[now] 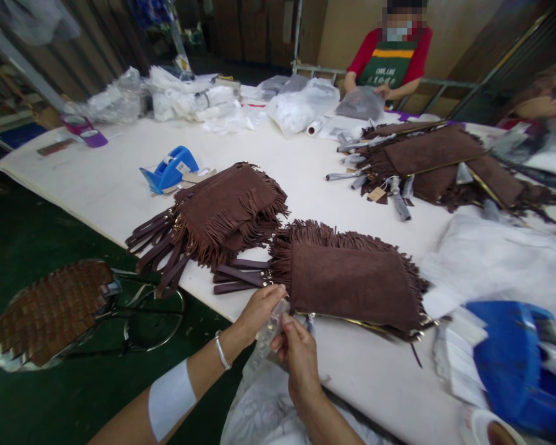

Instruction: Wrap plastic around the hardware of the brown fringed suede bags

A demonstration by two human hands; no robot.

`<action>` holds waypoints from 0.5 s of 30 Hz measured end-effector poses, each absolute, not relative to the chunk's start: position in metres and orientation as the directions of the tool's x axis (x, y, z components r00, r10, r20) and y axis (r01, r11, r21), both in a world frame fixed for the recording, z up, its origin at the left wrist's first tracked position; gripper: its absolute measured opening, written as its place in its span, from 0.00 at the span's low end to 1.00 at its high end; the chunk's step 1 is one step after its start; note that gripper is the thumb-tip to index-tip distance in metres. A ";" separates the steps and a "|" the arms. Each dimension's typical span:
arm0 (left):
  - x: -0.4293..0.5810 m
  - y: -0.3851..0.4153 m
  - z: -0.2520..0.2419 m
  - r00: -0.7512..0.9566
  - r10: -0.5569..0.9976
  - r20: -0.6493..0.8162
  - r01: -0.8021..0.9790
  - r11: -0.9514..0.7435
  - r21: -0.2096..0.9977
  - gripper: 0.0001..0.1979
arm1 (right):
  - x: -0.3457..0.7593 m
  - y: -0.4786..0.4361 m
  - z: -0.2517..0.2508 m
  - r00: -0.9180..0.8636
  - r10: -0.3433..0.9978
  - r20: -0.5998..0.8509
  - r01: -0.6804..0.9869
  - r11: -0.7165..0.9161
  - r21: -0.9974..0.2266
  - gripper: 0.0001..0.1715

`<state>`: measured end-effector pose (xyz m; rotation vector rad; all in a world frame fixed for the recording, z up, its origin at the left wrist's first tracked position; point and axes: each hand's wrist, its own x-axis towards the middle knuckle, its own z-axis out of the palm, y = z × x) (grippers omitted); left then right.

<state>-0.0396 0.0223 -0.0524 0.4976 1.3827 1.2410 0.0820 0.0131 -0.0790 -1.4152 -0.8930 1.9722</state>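
Note:
At the table's near edge, my left hand [262, 309] is closed, its fingertips pinching the upper end of a clear plastic sleeve [267, 330] by the corner of a brown fringed pouch [347, 284]. Closed on the same plastic from the other side is my right hand [301, 355]. What the sleeve encloses is hard to make out. The pouch lies flat with its gold zipper edge toward me, and brown wrist straps [238, 276] stick out on its left. Below my hands hangs whitish plastic [264, 408].
Fringed pouches are piled at left [231, 207] and far right [430, 151] on the white table [120, 167]. Blue tape dispensers [171, 170] stand left and near right. Plastic bags [301, 105] lie along the back, where a co-worker [389, 55] handles one. A stool [55, 309] stands left.

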 end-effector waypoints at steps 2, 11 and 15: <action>-0.041 0.016 -0.053 -0.226 0.865 -0.448 -0.399 0.337 0.853 0.20 | 0.082 0.012 -0.078 -0.305 0.741 -0.598 -0.058 -0.641 -0.765 0.24; -0.040 0.017 -0.052 -0.186 0.891 -0.413 -0.454 0.295 0.841 0.16 | 0.083 0.012 -0.079 -0.317 0.760 -0.568 -0.110 -0.624 -0.774 0.22; -0.038 0.022 -0.057 -0.183 0.897 -0.402 -0.410 0.302 0.860 0.15 | 0.083 0.014 -0.081 -0.307 0.767 -0.563 -0.111 -0.617 -0.779 0.21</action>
